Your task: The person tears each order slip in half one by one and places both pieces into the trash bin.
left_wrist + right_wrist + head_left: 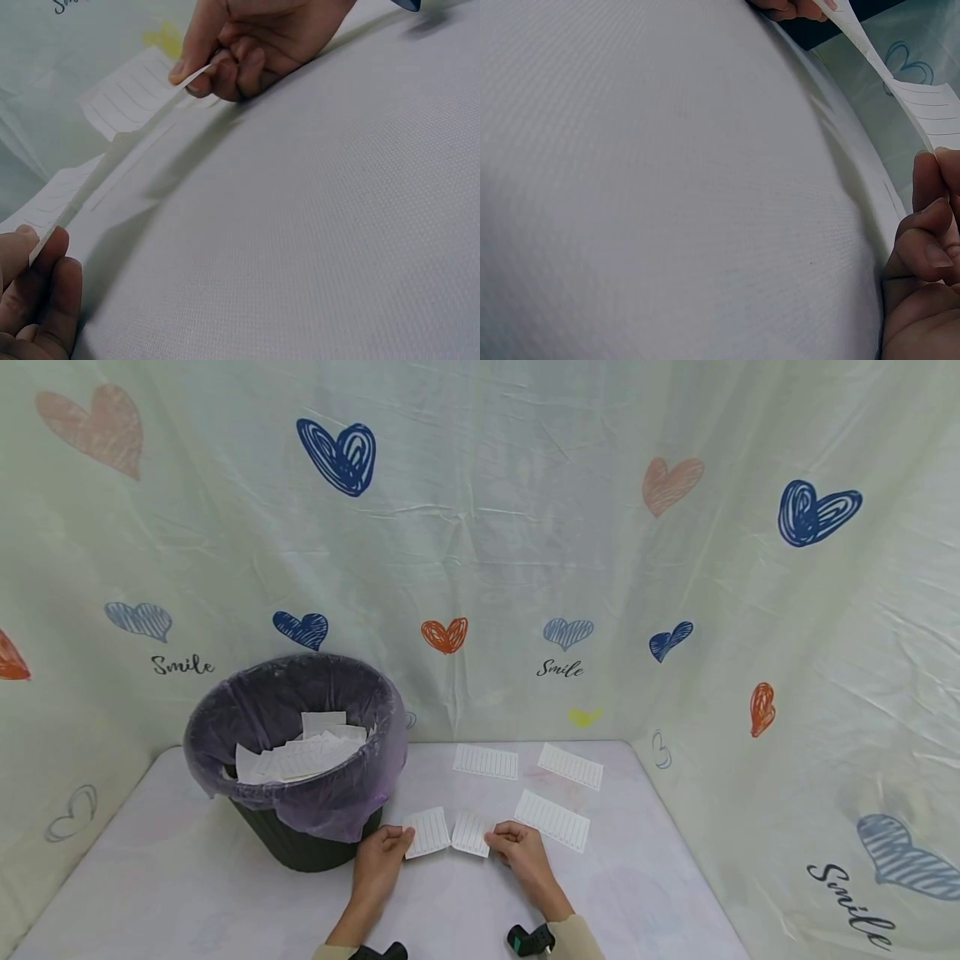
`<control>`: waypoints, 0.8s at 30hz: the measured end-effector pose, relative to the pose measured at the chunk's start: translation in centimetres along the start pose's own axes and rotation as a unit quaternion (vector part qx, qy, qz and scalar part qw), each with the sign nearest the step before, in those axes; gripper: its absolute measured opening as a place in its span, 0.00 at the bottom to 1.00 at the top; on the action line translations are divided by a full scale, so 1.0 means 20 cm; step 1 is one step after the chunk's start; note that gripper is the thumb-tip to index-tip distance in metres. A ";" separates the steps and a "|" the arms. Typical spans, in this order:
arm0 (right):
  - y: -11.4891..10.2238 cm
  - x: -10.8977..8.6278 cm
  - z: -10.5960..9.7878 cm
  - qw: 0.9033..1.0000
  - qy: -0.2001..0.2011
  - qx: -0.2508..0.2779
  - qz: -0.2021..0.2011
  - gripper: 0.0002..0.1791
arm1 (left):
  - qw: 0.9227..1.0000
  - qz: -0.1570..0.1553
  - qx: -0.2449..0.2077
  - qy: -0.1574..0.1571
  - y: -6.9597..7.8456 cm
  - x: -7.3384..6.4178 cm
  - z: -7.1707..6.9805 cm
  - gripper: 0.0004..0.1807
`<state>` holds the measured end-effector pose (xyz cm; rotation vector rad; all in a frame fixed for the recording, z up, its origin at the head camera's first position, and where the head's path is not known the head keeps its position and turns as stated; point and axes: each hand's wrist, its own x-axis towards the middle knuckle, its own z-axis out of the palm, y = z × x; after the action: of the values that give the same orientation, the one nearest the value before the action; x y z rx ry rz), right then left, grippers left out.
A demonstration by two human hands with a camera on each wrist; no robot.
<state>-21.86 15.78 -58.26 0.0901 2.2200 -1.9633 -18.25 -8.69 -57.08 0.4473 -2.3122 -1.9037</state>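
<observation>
Between my hands is a white lined paper sheet (428, 833), held up off the table. A V-shaped gap splits its upper edge near the middle, and the two halves meet at the lower edge. My left hand (378, 860) pinches the left end between thumb and fingers. At the opposite end, my right hand (523, 858) pinches the right half (470, 834) in the same way. The left wrist view shows the sheet slanting from the left fingertips (56, 244) up to the right hand (259, 41).
Left of my hands stands a dark bin (300, 839) with a purple liner (337, 802), holding several white papers (315, 756). Three lined sheets lie beyond my right hand: one nearer (552, 820), two farther back (486, 762) (571, 766). A heart-printed curtain (480, 552) surrounds the table (637, 877).
</observation>
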 end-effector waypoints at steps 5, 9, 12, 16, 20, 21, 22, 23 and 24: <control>0.00 -0.01 0.00 1.000 0.000 0.007 -0.005 0.11 | 1.000 -0.007 -0.007 0.004 -0.01 0.00 0.01 0.14; 0.00 -0.01 0.00 1.000 0.004 0.010 -0.005 0.12 | 1.000 -0.014 -0.009 0.008 -0.02 0.00 0.00 0.14; 0.00 -0.02 -0.01 1.000 0.010 0.018 -0.001 0.11 | 0.999 -0.022 -0.022 0.007 -0.01 0.00 -0.01 0.17; 0.00 -0.02 -0.01 1.000 0.016 0.025 -0.002 0.11 | 0.999 -0.026 -0.040 0.005 0.00 0.00 -0.01 0.18; 0.00 -0.02 -0.01 1.000 0.017 0.023 -0.001 0.12 | 0.999 -0.022 -0.041 0.006 -0.01 0.00 -0.01 0.17; 0.00 -0.02 -0.01 1.000 0.017 0.023 -0.001 0.13 | 0.999 -0.020 -0.042 0.006 -0.01 0.00 -0.01 0.17; 0.00 -0.02 -0.01 1.000 0.017 0.023 -0.003 0.13 | 0.999 -0.020 -0.043 0.007 -0.01 0.01 -0.01 0.17; -0.01 -0.02 0.00 1.000 0.018 0.025 -0.001 0.14 | 0.999 -0.020 -0.043 0.007 -0.01 0.01 -0.01 0.17; -0.01 -0.02 0.00 1.000 0.018 0.025 -0.003 0.14 | 0.999 -0.020 -0.043 0.007 -0.01 0.01 -0.01 0.17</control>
<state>-21.45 15.78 -57.98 0.1276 2.1948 -2.0369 -18.31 -8.91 -57.31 0.4991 -2.2186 -2.0033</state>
